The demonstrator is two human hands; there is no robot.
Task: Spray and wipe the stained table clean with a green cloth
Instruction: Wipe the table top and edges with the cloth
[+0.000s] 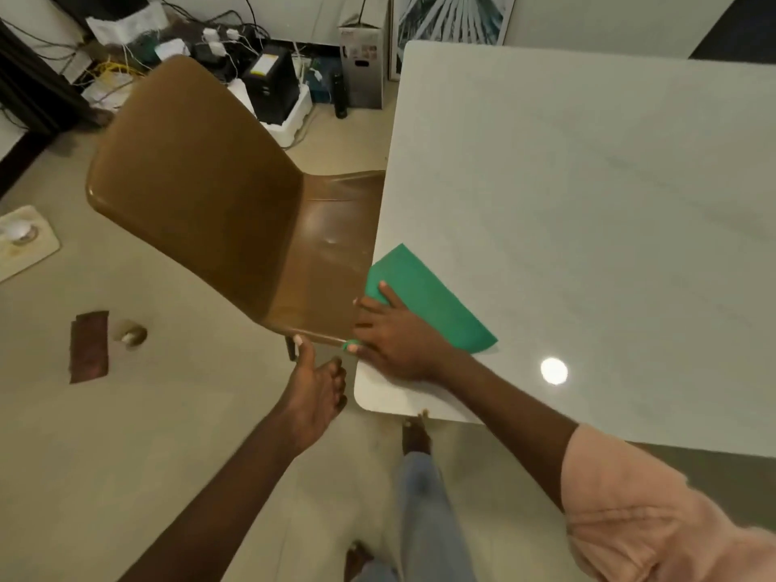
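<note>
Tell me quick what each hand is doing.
Left hand: open, holding nothing, beside the chair.
Right hand: open, pressing flat on the green cloth.

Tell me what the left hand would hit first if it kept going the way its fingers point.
Probably the brown chair: the left hand points at the seat's front edge, holding nothing. Depth is unclear.

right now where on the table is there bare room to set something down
Most of the table is bare: everything right of and beyond the cloth. The near left corner is crowded: the right hand presses the cloth there, and the chair butts against that edge, left hand beside it.
</note>
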